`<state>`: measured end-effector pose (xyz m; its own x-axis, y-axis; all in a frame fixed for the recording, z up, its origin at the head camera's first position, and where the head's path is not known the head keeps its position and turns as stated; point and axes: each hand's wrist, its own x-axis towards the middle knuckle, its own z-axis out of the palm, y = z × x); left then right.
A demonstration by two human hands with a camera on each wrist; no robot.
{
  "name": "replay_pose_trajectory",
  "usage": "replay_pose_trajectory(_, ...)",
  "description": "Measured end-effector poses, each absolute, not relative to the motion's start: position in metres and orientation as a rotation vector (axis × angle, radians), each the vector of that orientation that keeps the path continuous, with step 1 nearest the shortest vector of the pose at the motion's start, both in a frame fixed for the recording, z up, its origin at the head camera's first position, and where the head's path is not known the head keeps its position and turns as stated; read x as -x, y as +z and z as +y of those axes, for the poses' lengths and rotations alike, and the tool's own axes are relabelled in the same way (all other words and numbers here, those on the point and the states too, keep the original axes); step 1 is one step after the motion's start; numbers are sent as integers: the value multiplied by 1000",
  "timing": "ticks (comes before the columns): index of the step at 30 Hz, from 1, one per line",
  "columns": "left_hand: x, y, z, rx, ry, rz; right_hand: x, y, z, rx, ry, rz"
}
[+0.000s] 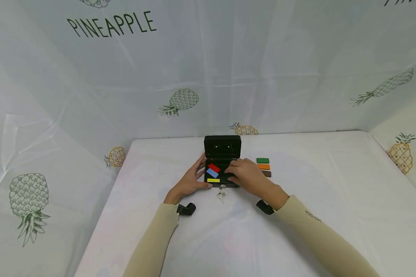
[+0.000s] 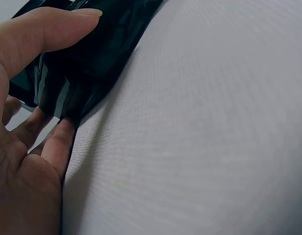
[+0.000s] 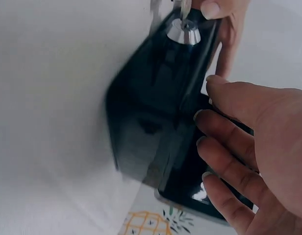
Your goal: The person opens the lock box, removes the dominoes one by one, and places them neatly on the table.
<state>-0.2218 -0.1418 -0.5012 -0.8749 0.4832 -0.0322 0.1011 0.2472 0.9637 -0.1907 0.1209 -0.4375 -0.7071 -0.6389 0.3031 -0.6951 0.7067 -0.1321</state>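
Observation:
A small black cash box (image 1: 222,146) stands on the table with its lid raised. Inside lie a red block (image 1: 213,167), a blue block (image 1: 212,173) and a yellow block (image 1: 213,180), all toward the left. My left hand (image 1: 190,181) holds the box's left side, thumb at the front corner and fingers along the side wall. Over the box's right half is my right hand (image 1: 247,176), fingers loosely bent, with nothing visible between them in the right wrist view. Keys (image 1: 221,197) hang from the silver lock (image 3: 184,34) at the front.
Right of the box, a green block (image 1: 262,160), an orange block (image 1: 263,166) and a brown block (image 1: 267,174) lie in a column, the brown one partly behind my right hand. A white cloth (image 1: 319,184) covers the table. Behind it hangs a pineapple-print sheet (image 1: 291,77).

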Motion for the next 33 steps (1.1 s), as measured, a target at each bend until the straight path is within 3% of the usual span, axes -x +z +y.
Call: replay_pose_trajectory(33,220,-501,-143,-572,1708,2160,226,-447,80,-1271,313,-2892)
